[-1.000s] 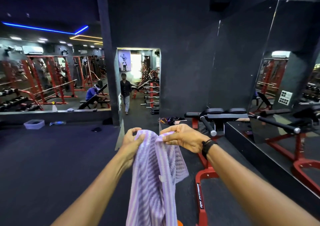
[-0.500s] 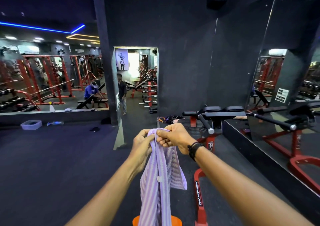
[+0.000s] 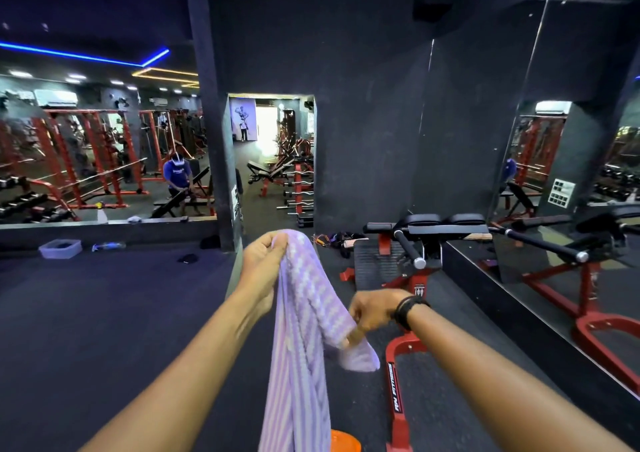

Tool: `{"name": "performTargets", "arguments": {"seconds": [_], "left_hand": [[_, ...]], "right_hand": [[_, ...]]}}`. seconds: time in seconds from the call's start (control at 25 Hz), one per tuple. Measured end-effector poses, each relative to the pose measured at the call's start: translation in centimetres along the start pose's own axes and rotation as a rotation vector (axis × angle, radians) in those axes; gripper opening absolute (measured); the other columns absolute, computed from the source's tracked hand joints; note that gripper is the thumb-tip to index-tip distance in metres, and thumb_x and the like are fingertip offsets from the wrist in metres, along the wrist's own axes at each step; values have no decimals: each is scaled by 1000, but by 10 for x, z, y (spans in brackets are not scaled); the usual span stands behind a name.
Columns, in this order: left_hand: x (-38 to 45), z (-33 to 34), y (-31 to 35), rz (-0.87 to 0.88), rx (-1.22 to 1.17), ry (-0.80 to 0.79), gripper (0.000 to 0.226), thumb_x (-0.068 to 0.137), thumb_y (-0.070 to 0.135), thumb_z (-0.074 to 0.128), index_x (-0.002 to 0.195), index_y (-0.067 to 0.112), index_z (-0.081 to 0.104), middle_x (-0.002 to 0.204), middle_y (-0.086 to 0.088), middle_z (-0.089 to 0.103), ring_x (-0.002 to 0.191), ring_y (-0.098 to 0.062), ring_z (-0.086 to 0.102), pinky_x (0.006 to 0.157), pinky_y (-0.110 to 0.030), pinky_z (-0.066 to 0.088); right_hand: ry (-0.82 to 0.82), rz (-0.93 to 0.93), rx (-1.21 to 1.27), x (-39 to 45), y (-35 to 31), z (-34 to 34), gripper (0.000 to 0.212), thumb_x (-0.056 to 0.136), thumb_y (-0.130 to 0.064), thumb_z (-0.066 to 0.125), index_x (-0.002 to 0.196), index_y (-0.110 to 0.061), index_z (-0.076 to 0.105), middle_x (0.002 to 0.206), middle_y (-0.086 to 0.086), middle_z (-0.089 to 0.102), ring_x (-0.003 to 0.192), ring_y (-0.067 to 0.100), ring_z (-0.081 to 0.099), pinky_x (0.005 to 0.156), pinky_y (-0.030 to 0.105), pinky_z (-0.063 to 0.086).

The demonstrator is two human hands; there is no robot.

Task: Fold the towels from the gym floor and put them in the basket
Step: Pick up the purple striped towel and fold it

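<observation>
Lilac striped towel (image 3: pixel 304 330) hangs; left hand (image 3: pixel 261 264) grips top, right hand (image 3: pixel 372 313) pinches edge.

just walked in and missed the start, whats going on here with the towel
A person in a gym is holding up a purple striped towel. The left hand grips its top end up high, while the right hand pinches an edge lower down, so the towel hangs long and unfolded between the arms. Something orange shows on the floor below, mostly hidden; whether it is the basket cannot be told. A red exercise bench stands to the right.
</observation>
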State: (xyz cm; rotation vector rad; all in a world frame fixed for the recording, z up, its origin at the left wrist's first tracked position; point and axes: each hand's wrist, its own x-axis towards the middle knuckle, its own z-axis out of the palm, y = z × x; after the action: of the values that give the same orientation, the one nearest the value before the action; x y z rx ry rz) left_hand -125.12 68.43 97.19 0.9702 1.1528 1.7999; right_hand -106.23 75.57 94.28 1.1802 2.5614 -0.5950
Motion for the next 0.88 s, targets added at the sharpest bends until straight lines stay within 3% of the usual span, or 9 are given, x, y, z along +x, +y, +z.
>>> {"name": "performTargets", "arguments": {"seconds": [0.08,0.2,0.28,0.4,0.52,0.6,0.72,0.8,0.88], "left_hand": [[13,-8,22,22,-95,41,22,99,13,47,82,13,61,60,7,67,52,-2,59,52,-18,50],[28,-24,47,71,-154,90,23,100,11,45,81,10,58,55,8,65,48,0,58,47,-15,49],[35,-34,50,79,-153,135,25,100,11,44,79,11,57,54,8,65,47,-1,59,47,-15,49],[47,-64,45,97,-56,323,23,99,10,46,80,12,60,57,7,62,50,-1,54,46,-13,46],[55,-105,35,202,371,460,18,96,14,48,93,10,66,73,0,58,59,0,48,53,-18,41],[56,-119,27,267,573,495,18,96,18,50,91,12,66,78,-4,58,69,-8,47,62,-26,36],[58,-111,26,276,554,552,23,97,16,43,79,11,57,74,-3,48,76,-15,40,63,-30,29],[64,-109,24,172,507,557,29,100,23,34,79,10,51,73,-3,48,77,-16,41,67,-30,30],[68,-115,16,69,437,439,42,98,45,30,89,10,51,87,-8,55,83,-18,46,76,-34,37]], "right_hand": [[-44,94,-188,3,12,15,33,80,-38,72,61,-15,58,56,-6,47,50,8,41,48,20,33],[26,158,-167,1,29,23,23,83,-29,67,66,-16,58,76,5,54,72,17,51,64,22,36],[128,153,-156,3,39,20,33,83,-26,65,56,-20,46,81,9,56,77,19,53,67,24,36],[618,165,114,4,50,1,30,84,-19,56,58,-17,42,75,11,61,73,26,59,65,31,42],[1267,150,571,-9,52,-34,21,84,-14,58,65,-7,53,62,4,56,60,18,49,59,32,36],[1495,60,743,-12,38,-53,19,84,-16,61,68,-7,55,62,1,54,58,11,44,58,30,35],[1617,-83,856,-9,15,-66,16,82,-18,62,70,-10,55,61,-3,50,56,7,41,55,29,35],[1570,-164,836,-8,16,-68,15,80,-20,66,71,-16,55,61,-2,50,56,9,42,53,28,35],[1447,-221,855,-4,29,-67,17,78,-25,72,74,-21,56,63,0,55,58,12,46,52,30,39]]}}
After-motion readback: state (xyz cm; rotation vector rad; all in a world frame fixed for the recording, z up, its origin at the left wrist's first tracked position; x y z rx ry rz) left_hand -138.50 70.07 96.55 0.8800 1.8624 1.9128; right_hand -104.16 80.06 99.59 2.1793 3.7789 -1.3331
